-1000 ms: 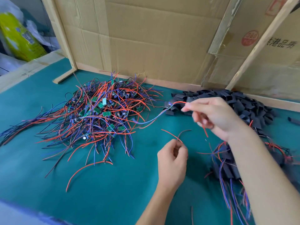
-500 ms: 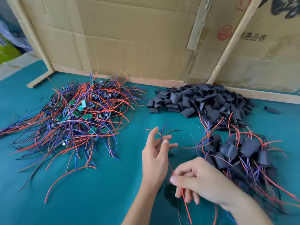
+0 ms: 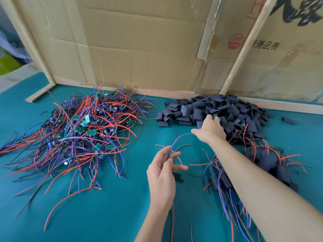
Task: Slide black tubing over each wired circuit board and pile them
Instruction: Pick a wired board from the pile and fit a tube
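A tangled heap of green circuit boards (image 3: pixel 82 130) with red, blue and black wires lies on the left of the teal table. A heap of black tubing pieces (image 3: pixel 225 110) sits at the back right, against the cardboard wall. My right hand (image 3: pixel 210 130) reaches into the near edge of that heap, fingers down among the pieces; what they hold is hidden. My left hand (image 3: pixel 162 170) pinches a wired board's blue and red wires (image 3: pixel 176 142) above the table centre; the board itself is hidden in my palm. A pile of tubed boards (image 3: pixel 269 165) lies at the right under my right forearm.
A cardboard wall (image 3: pixel 139 49) with wooden battens closes off the back of the table. One loose black tube piece (image 3: pixel 289 121) lies at the far right. Long wires trail toward the front edge of the teal mat (image 3: pixel 104 215) on the right.
My right hand has left the wires near my left hand and reached forward to the black tubing heap. My left hand still holds the wired board, fingers now more closed on the wires.
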{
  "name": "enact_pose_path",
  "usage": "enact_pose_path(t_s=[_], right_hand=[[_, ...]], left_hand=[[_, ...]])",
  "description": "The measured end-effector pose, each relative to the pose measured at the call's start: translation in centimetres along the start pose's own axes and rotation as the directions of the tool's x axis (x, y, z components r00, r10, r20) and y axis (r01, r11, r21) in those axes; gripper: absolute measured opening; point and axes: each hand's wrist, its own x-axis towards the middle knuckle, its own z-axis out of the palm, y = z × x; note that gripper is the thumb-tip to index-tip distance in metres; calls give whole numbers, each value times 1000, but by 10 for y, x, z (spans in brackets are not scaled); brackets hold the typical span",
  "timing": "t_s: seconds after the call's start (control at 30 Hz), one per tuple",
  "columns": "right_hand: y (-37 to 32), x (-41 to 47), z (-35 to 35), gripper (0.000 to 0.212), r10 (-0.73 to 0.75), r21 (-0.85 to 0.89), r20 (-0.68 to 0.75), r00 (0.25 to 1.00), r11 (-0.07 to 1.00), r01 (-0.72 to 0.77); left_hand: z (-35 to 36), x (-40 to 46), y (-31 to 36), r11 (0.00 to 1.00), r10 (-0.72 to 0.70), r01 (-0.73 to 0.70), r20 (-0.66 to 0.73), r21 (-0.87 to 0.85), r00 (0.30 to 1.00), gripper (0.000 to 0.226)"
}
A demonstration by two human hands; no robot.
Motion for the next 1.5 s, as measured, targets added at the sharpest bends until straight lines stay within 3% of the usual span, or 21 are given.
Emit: enact_pose_path(t_s=[0.2,0.27,0.37,0.47,0.57,0.67,0.83,1.0,1.17,1.27,1.33,1.5], right_hand=[[3,4,-2,23,-53,14,-185,981,998,57],[5,3,-5,27,-73,7,-174,982,997,76],[5,1,-7,35,-51,-67,-38,998,997,48],[5,2,-8,27,-78,-103,-69,995,992,71],[4,-2,-7,23,-218,-262,-128,967,948,179],[3,-7,-5,39,-380,-437,-81,921,844,310],[-4,-15,-7,24,-464,-485,-46,885,785,386],[-13,-12,-16,42,-307,-141,85,948,938,317],[-8,-10,-21,45,-345,155,63,937,931,332],[8,-20,-30,22,-338,471,-121,934,808,353],[21,-34,-33,5,-313,675,-183,932,650,351],[37,-81,-16,11,-204,935,-184,962,265,235]], left_hand=[[3,-3,2,1000,14,-14,-5,-17,1000,40],[3,-3,3,1000,23,-23,-13,-20,1000,40],[3,-4,2,1000,30,-30,0,-1,1000,40],[3,-4,2,999,46,-46,10,14,999,41],[3,-3,2,998,50,-50,10,24,999,42],[3,-3,1,998,52,-52,4,30,999,42],[3,-4,1,998,51,-51,4,37,999,44],[3,-4,2,998,47,-47,1,39,999,43],[3,-3,3,999,46,-46,0,12,999,42],[3,-3,1,999,45,-45,-19,0,999,41],[2,-2,0,999,46,-46,-29,-8,999,41],[2,-1,-3,998,58,-58,-13,-15,998,41]])
